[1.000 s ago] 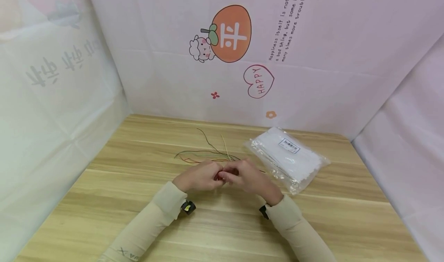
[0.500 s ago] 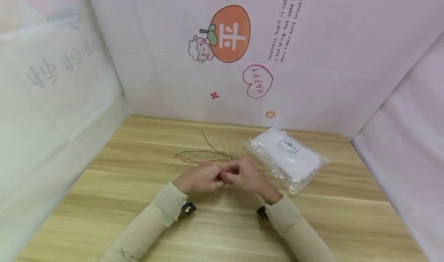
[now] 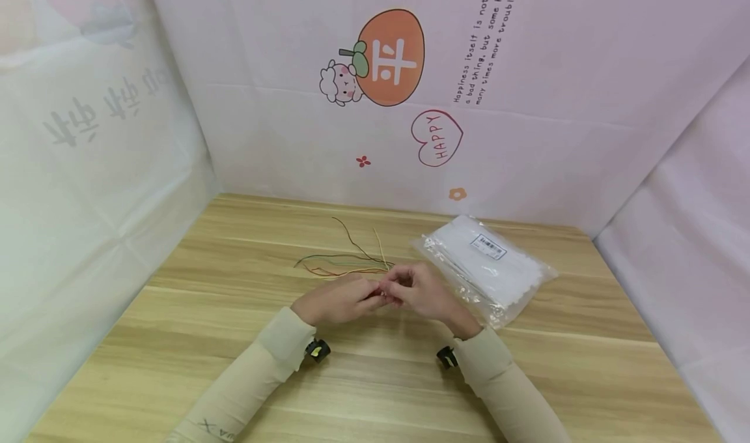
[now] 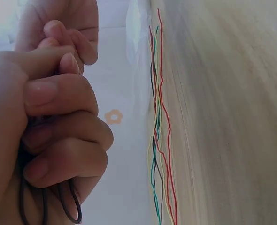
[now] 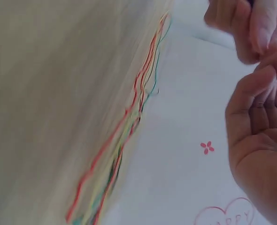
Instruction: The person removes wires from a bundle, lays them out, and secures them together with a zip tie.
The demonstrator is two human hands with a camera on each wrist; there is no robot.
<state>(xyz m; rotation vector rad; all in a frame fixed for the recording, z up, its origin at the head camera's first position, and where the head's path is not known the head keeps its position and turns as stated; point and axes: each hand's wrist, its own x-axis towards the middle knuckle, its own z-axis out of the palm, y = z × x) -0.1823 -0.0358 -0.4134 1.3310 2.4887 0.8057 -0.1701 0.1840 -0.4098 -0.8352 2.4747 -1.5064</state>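
Observation:
My left hand (image 3: 340,300) and right hand (image 3: 426,294) meet at their fingertips low over the middle of the table. In the left wrist view, the curled fingers (image 4: 75,126) of my left hand hold a black wire (image 4: 45,206), bent into loops that hang below the palm. My right thumb and index finger come together at the left fingertips; I cannot tell what lies between them. Several thin wires (image 3: 346,260), red, yellow, green and dark, lie loosely bundled on the table just beyond the hands. The wires (image 4: 158,122) stretch lengthwise beside the left hand in its wrist view.
A clear plastic bag (image 3: 489,264) with white contents and a barcode label lies right of the wires, near the right hand. The wooden table (image 3: 193,326) ends at a printed pink-white cloth (image 3: 281,130) behind, with more cloth on both sides.
Both hands have shifted slightly to the right, staying together at the fingertips. A bit of red between the fingers a second ago no longer shows. The wires and bag look unmoved.

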